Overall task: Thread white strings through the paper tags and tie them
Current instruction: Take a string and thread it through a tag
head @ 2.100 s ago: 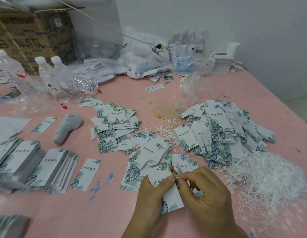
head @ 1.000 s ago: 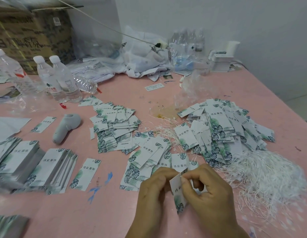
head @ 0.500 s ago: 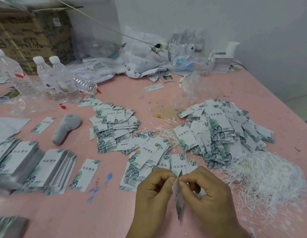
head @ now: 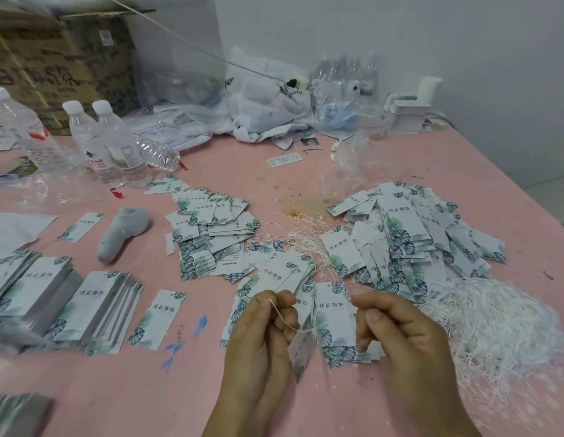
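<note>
Tag [head: 301, 350] hangs upright off string [head: 282, 316].

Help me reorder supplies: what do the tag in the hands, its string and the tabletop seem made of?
Tag: thin matte card or stiff paper, printed with green leaves; it hangs flat, unbent. String: fine white cord, perhaps cotton or polyester; the fibre cannot be told. Tabletop: hard, smooth pink surface, painted or laminated, stained and marked with blue.

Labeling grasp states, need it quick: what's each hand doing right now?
Left hand: pinching a white string that runs to the tag hanging from it.
Right hand: fingers curled, holding nothing visible.
</note>
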Available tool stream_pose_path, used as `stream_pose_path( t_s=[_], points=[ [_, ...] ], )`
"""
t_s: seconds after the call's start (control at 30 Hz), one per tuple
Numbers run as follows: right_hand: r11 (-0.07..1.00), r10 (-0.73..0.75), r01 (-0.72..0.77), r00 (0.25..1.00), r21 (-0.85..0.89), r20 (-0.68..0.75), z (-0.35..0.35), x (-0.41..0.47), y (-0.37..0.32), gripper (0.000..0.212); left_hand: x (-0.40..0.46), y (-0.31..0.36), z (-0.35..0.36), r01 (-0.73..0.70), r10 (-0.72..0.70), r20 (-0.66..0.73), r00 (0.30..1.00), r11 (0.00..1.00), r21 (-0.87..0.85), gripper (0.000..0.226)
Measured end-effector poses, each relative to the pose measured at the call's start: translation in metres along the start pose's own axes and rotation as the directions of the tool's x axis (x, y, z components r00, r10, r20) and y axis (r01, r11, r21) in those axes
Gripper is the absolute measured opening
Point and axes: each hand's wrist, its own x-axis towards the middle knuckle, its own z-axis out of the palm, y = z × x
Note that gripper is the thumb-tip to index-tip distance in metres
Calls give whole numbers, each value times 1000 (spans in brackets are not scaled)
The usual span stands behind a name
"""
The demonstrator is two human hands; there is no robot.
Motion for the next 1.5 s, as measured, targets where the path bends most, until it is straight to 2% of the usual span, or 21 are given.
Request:
stream_pose_path(
  t_s=[0.07,0.17,0.23,0.37,0.53,0.63,0.77,0.83,0.9,0.93,1.03,1.17,1.27,1.37,1.5],
  points=[
    [982,104,-108,994,153,32,-5,4,0,27,2,4,-2,8,-8,-6,1000,998,-68,27],
    [932,214,-241,969,270,127,-10,8,0,34,2,10,-2,13,-13,7,1000,995,-104,29],
    [900,254,-307,947,310,198,-9,8,-1,26,2,12,-2,1,-1,6,1000,995,-95,28],
    [809,312,-411,906,420,286,-7,8,-7,41,1,16,-2,55,-47,58,997,986,-156,23],
    [625,371,-502,865,598,338,-6,10,-11,43,-2,17,-4,126,-100,123,987,966,-224,22],
    [534,392,-513,854,672,341,-7,12,-9,46,-2,15,-3,110,-97,104,990,987,-121,18],
    [485,391,-515,851,707,351,-14,16,-6,64,-5,7,4,108,-114,119,986,992,58,11],
    [501,393,-486,865,716,313,-17,18,-3,60,-8,0,6,129,-146,147,978,985,118,6],
    [560,396,-443,885,700,244,-18,20,-2,30,-12,-7,7,148,-179,195,964,976,160,8],
    [611,401,-421,895,671,195,-17,20,-2,21,-13,-11,7,158,-194,218,957,972,173,9],
    [797,355,-353,930,489,93,-21,20,5,22,-15,-21,6,162,-219,241,946,958,235,11],
    [931,283,-282,959,233,30,-25,18,15,31,-13,-27,4,157,-212,217,953,956,247,14],
    [964,260,-261,965,42,33,-23,15,20,27,-11,-28,2,132,-182,198,963,962,241,18],
    [950,309,-311,949,22,58,-14,11,23,25,-11,-30,1,75,-126,177,976,960,269,8],
    [940,336,-340,939,44,72,-3,7,21,15,-13,-30,1,18,-84,176,981,938,347,11]
  ],
)
